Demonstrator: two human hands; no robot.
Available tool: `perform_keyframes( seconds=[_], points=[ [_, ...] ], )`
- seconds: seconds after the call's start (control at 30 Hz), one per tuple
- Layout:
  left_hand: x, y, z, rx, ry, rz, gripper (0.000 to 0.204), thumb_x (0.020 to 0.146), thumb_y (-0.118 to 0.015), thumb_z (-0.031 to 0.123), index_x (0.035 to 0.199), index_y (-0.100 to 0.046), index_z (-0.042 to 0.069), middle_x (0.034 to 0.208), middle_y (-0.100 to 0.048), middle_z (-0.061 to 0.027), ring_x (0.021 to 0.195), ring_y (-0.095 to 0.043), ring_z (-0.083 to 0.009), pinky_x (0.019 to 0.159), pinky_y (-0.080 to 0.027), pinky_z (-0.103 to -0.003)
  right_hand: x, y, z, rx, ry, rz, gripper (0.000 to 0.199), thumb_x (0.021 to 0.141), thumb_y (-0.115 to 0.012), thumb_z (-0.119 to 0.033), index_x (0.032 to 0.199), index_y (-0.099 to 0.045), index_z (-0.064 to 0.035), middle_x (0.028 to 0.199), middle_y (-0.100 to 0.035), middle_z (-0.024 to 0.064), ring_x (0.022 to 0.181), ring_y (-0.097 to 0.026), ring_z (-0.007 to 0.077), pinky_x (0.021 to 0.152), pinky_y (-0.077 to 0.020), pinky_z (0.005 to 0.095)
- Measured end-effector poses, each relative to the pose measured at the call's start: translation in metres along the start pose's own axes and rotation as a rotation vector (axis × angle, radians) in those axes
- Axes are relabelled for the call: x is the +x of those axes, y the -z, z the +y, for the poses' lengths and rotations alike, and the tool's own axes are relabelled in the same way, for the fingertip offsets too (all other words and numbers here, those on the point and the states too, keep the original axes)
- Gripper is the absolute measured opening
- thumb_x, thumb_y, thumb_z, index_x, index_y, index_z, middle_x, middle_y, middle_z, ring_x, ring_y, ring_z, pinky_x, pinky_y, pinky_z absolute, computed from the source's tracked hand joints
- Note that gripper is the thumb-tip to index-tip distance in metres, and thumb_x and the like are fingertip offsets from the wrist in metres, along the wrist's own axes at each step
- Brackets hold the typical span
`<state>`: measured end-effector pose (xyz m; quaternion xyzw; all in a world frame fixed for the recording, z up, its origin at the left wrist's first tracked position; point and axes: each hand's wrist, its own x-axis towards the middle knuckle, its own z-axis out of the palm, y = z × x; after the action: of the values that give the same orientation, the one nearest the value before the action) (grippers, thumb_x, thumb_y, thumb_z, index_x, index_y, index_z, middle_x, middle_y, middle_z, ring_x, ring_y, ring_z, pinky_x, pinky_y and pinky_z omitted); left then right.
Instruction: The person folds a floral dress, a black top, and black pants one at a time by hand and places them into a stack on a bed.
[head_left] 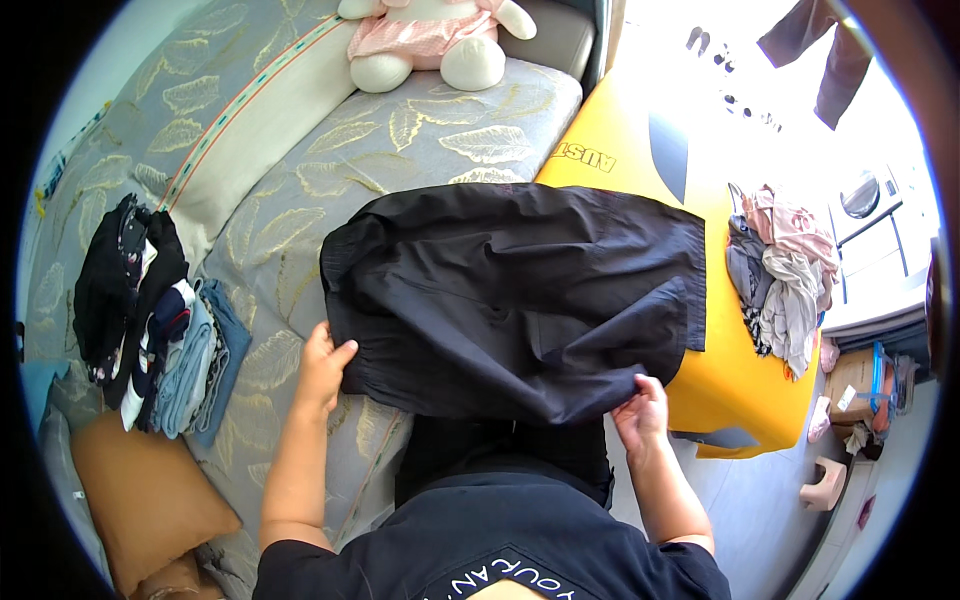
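A pair of black shorts (500,290) lies spread out in front of me, its gathered elastic waist toward the left and a hem toward the right. The near corner of the waist is in my left hand (325,372), with the thumb over the cloth and some fingers hidden. At the near right corner, my right hand (640,412) pinches the edge of a leg hem. Soft folds run across the fabric between both hands. Part of the shorts rests over the grey leaf-patterned sofa (290,250), and part over a yellow cloth-covered surface (740,400).
Folded dark clothes (125,290) and folded jeans (190,365) are stacked on the left. Below them is a brown cushion (150,500). A plush toy (430,45) sits at the far end. Crumpled pink and grey clothes (785,270) lie on the right; a small stool (824,484) stands on the floor.
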<state>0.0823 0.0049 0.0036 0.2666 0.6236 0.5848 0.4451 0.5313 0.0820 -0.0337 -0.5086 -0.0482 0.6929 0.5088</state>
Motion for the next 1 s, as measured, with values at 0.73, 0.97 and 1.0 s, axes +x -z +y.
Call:
perform_keyframes(
  seconds=[0.73, 0.97, 1.0],
  points=[
    [0.006, 0.033, 0.04, -0.697, 0.287, -0.099, 0.041, 0.087, -0.046, 0.018, 0.117, -0.058, -0.006, 0.112, -0.064, -0.0231, 0.104, -0.064, -0.0299, 0.087, -0.055, -0.038, 0.056, -0.067, -0.147, -1.021, 1.813, 0.69, 0.023, 0.096, -0.052, -0.017, 0.106, -0.067, -0.0037, 0.112, -0.064, 0.0133, 0.12, -0.05, 0.0313, 0.102, -0.0392, 0.0408],
    [0.029, 0.014, 0.045, -0.131, 0.019, 0.154, 0.063, 0.086, -0.057, 0.012, 0.141, -0.029, 0.001, 0.125, -0.055, -0.0189, 0.093, -0.065, -0.0273, 0.067, -0.057, -0.032, 0.124, -0.118, -0.118, -1.153, 1.32, 0.203, 0.038, 0.083, -0.068, -0.023, 0.11, -0.064, 0.0035, 0.116, -0.063, 0.0193, 0.11, -0.058, 0.0326, 0.098, -0.0424, 0.0379],
    [0.036, 0.018, 0.037, 0.06, -0.088, 0.221, 0.063, 0.085, -0.06, 0.016, 0.139, -0.032, 0.001, 0.122, -0.056, -0.0182, 0.091, -0.065, -0.0263, 0.068, -0.055, -0.033, 0.127, -0.107, -0.112, -1.191, 1.263, 0.19, 0.038, 0.082, -0.069, -0.024, 0.109, -0.064, 0.0028, 0.116, -0.063, 0.0189, 0.11, -0.058, 0.0325, 0.097, -0.043, 0.0381]
  ],
)
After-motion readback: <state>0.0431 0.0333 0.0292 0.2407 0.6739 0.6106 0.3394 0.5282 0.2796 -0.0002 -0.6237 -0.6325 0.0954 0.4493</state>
